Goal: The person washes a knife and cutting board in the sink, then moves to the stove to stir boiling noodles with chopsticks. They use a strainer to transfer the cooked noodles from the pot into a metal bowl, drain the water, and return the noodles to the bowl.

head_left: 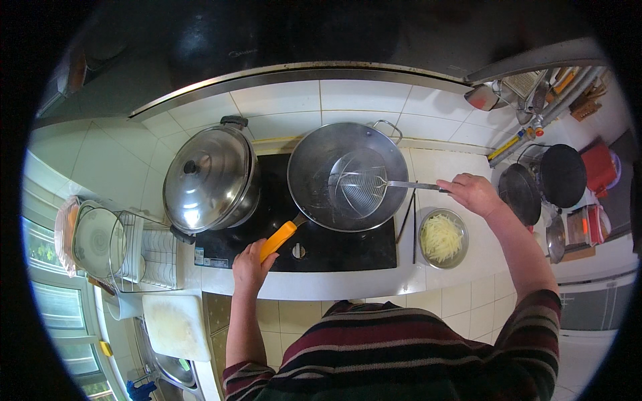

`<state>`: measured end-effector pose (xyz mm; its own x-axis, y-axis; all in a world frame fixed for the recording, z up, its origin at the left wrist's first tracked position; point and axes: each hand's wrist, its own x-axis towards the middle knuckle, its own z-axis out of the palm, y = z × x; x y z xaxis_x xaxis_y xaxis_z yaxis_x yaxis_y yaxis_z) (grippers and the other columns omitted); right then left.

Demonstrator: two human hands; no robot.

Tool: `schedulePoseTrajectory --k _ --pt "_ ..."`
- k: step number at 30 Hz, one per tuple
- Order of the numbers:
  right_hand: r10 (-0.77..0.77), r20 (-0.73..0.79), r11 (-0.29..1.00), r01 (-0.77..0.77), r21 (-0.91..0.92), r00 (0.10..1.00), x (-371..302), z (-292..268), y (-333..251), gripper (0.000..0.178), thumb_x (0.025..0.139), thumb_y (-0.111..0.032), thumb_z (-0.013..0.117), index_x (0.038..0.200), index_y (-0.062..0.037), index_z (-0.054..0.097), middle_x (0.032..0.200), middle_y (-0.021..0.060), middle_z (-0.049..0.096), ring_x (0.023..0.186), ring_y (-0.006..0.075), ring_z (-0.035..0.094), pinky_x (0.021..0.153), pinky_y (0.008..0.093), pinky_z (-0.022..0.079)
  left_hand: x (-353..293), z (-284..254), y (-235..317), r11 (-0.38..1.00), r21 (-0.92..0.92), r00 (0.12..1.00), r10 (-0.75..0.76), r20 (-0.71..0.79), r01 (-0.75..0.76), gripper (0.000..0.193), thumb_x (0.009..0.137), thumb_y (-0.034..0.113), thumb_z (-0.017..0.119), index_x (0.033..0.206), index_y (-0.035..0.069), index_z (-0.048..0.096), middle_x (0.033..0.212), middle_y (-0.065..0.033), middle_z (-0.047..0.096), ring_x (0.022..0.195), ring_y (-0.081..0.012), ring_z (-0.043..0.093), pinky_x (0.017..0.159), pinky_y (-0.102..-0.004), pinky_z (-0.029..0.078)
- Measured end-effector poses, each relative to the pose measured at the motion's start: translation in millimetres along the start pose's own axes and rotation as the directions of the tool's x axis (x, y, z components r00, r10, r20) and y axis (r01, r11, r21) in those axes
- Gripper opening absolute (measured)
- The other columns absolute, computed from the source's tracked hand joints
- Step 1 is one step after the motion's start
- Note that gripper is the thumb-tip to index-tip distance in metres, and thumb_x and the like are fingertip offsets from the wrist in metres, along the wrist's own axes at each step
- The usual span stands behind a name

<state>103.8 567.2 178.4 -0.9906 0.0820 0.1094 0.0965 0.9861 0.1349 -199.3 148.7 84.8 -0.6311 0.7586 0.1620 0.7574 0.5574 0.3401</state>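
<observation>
On the black stove stands a wide metal wok (311, 158). Its orange handle (278, 242) points toward me, and my left hand (250, 269) is wrapped round it. My right hand (471, 193) grips the handle of a wire-mesh strainer (361, 188). The strainer's bowl is inside the wok; whether it touches the bottom I cannot tell. A few thin pale shreds seem to lie in or under the mesh. Below my right wrist, a metal bowl (463, 252) of pale shredded vegetable (441, 238) rests on the white counter.
Left of the wok sits a large lidded steamer pot (207, 177). Two dark chopsticks (414, 227) lie between stove and bowl. A dish rack (159, 257), white cutting board (175, 326) and sink (175, 369) are at the left. Dark pans (562, 176) hang at the right; a range hood (301, 70) spans overhead.
</observation>
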Motion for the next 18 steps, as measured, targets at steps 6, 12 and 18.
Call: schedulePoseTrajectory --k 6,12,18 --pt "0.097 -0.043 0.971 -0.085 0.223 0.994 7 6 -18 0.048 0.073 -0.014 0.063 0.118 -0.0258 0.053 0.077 0.0018 0.055 0.073 0.0198 0.057 0.06 0.0329 0.049 2 0 0 1.0 -0.003 1.0 0.012 -0.016 -0.012 0.043 0.073 0.03 0.069 0.105 0.005 0.057 0.09 -0.0115 0.063 0.078 -0.0271 0.062 0.071 -0.0346 0.05" --pt "-0.095 -0.092 0.995 0.093 -0.023 0.991 16 -6 -14 0.047 0.067 -0.009 0.063 0.112 -0.022 0.058 0.075 0.001 0.054 0.069 0.0192 0.056 0.059 0.0315 0.049 1 1 -2 0.999 -0.036 1.0 -0.011 -0.006 0.011 0.043 0.073 0.03 0.07 0.105 0.006 0.057 0.09 -0.0112 0.063 0.077 -0.0277 0.062 0.069 -0.0343 0.05" --pt "-0.001 -0.026 0.991 -0.003 -0.133 1.0 -3 -24 -4 0.045 0.072 -0.012 0.06 0.115 -0.0234 0.056 0.075 0.0017 0.051 0.072 0.0202 0.055 0.061 0.0326 0.048 1 0 -1 0.999 -0.034 1.0 0.001 -0.008 -0.001 0.043 0.073 0.031 0.069 0.106 0.006 0.057 0.091 -0.0109 0.063 0.078 -0.0275 0.062 0.069 -0.0345 0.05"
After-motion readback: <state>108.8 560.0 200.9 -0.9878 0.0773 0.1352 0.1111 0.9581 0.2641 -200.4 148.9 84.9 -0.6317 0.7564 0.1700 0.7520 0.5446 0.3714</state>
